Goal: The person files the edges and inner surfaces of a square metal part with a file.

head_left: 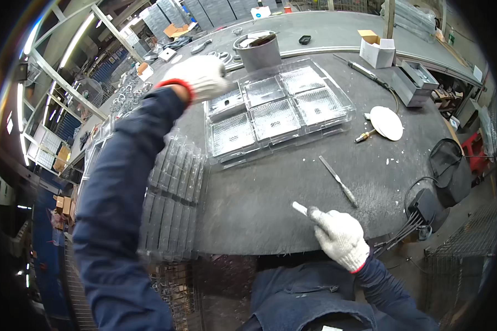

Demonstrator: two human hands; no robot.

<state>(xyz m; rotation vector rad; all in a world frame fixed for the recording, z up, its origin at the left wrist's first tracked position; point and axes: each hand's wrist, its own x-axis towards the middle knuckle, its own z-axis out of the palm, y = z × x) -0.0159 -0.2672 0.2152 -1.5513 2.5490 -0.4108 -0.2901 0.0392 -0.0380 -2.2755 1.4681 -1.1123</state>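
My left hand (200, 76), in a white knit glove with a red cuff, reaches far forward over the back left corner of a clear six-compartment tray (270, 145). Its fingers are blurred and partly turned away, so any hold is hidden. Textured, shiny panels fill the tray's compartments. A grey bucket (262, 58) with things in it stands just beyond that hand. Near the table's front edge, my gloved right hand (341, 237) is closed, pinching a short white stick-like piece (299, 208) that points left. A thin metal file-like tool (339, 182) lies beyond it.
Stacked clear plastic trays (174, 187) stand left, beneath my left arm. To the right lie a white disc (386, 123) with a brass fitting, a corded pen-like tool (364, 71), a white carton (377, 52) and a grey metal box (417, 83). Cables and a black bag (449, 172) sit at the right edge.
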